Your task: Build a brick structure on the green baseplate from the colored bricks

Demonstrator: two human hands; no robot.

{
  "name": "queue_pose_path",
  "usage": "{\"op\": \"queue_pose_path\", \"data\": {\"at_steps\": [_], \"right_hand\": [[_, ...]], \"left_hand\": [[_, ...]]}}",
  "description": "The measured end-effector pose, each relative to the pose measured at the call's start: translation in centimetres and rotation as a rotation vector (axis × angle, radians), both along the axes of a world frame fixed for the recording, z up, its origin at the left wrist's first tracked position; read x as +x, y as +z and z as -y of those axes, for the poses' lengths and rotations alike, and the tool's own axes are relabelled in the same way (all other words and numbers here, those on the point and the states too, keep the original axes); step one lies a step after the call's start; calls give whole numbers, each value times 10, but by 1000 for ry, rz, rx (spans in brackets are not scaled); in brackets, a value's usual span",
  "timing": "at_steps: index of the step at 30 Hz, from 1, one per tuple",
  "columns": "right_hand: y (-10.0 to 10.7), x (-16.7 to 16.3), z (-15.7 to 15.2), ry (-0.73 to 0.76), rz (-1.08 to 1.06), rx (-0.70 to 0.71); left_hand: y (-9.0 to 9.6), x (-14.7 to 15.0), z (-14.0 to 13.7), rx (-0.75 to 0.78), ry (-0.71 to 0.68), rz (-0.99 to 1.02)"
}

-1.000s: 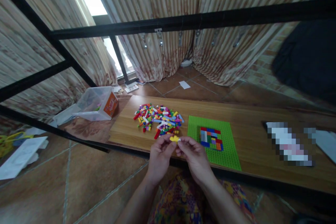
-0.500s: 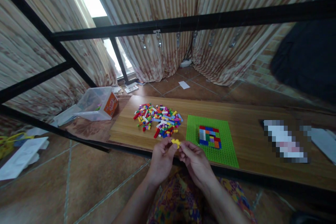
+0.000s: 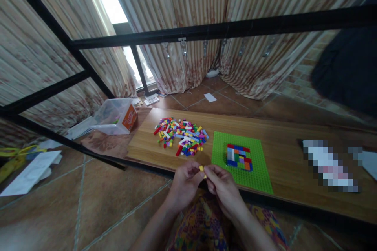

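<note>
Near the front edge of the wooden board, my left hand and my right hand meet, both pinching small yellow bricks. Fingers cover much of the yellow piece, so its full shape is hidden. Just right of my hands lies a green baseplate. On it stands a rectangular build of coloured bricks in red, blue, white, green and orange. Beyond my left hand, a loose pile of mixed bricks is spread on the board.
The wooden board rests behind a black metal rail. A clear plastic box with an orange label stands at the left. A blurred-out flat object lies at the right. Striped curtains hang behind.
My fingers have closed in over the yellow bricks, so less of them shows. The view has shifted slightly, moving the scene a little right and down.
</note>
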State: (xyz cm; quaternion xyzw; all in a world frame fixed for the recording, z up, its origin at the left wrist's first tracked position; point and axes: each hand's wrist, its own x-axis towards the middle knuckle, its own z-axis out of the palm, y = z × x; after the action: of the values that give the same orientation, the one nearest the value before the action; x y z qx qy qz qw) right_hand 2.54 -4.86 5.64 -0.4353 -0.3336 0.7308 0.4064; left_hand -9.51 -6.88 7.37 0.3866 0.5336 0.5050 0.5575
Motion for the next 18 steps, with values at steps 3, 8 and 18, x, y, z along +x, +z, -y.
{"op": "queue_pose_path", "data": {"at_steps": [3, 8, 18], "right_hand": [[-6, 0, 3, 9, 10, -19], [-12, -1, 6, 22, -84, -114], [-16, -17, -58, -38, 168, 118]], "left_hand": [[-4, -1, 3, -18, 5, -20], [-12, -3, 4, -52, -16, -14], [-34, -62, -42, 64, 335, -699]]}}
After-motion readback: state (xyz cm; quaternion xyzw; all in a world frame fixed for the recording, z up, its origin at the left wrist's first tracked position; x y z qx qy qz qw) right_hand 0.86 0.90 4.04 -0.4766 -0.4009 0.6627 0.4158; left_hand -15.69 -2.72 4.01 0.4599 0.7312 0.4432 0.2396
